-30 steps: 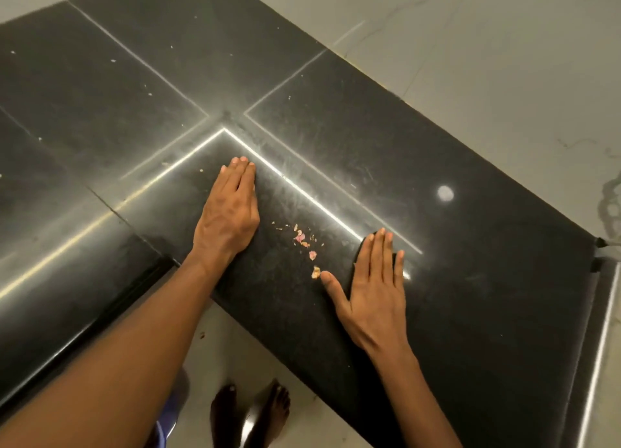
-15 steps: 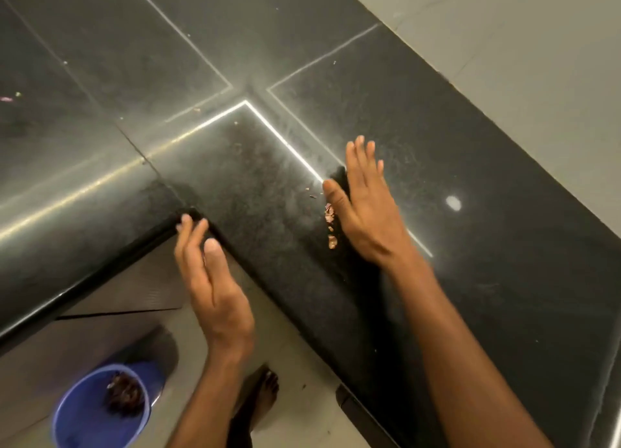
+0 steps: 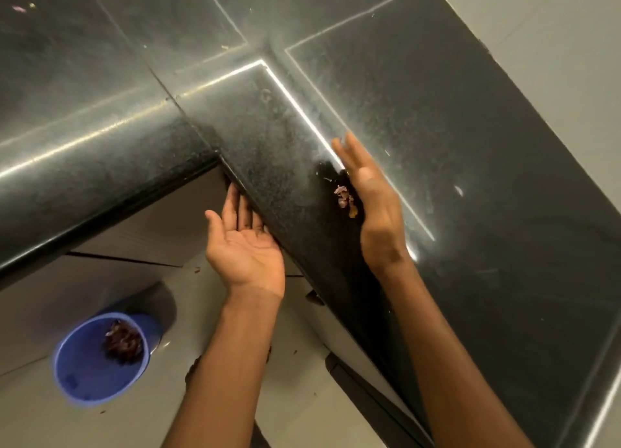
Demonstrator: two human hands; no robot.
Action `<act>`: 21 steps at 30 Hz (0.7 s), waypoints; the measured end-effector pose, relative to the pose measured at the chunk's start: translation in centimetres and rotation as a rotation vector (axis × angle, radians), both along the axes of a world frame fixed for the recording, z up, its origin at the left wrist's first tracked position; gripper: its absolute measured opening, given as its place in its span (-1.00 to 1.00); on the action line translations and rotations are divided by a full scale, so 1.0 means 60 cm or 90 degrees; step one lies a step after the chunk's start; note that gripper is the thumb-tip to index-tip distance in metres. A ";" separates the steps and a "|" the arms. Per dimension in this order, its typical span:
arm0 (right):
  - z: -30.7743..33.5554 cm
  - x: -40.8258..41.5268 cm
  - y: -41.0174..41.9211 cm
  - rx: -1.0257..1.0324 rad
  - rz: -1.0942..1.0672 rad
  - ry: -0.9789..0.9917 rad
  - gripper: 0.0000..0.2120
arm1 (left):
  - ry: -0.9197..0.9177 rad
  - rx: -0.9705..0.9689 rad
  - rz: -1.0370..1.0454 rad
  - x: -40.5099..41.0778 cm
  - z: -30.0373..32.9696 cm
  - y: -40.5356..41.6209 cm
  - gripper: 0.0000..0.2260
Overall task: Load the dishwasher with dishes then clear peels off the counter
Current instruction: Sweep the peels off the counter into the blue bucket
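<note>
Head view shows the right hand [image 3: 376, 212] on edge, fingers straight, just behind the peels [image 3: 344, 197] to push them toward the tabletop [image 3: 487, 145] rim, where the left hand [image 3: 245, 246] waits below, palm up and flat, to catch them

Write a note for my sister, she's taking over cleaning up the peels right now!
Left hand: open, palm up, cupped below the counter edge.
Right hand: open, on edge on the black counter, just behind the small pile of peels.
Done: peels gathered, some already in the blue bin on the floor.
Left: sweep the pile into the cupped palm, drop it in the bin, then get the scraps at far left. No dishwasher in view.
</note>
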State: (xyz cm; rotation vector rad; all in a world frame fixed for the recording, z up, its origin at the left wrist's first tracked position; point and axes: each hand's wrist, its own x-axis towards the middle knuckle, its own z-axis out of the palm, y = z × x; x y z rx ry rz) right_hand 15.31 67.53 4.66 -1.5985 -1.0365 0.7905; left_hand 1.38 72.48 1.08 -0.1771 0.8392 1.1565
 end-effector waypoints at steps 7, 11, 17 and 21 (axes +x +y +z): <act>-0.013 0.008 0.013 0.091 -0.447 0.219 -0.55 | -0.070 0.002 0.050 0.003 -0.022 -0.005 -0.51; -0.021 -0.037 0.083 0.099 -0.468 0.204 -0.55 | -0.095 0.006 0.106 0.009 -0.028 -0.008 -0.52; -0.011 -0.035 0.113 0.139 -0.321 0.303 -0.49 | -0.122 0.044 0.172 0.026 -0.038 -0.020 -0.48; 0.000 0.036 0.109 0.163 -0.227 0.285 -0.48 | -0.136 0.078 0.196 0.033 -0.054 -0.022 -0.47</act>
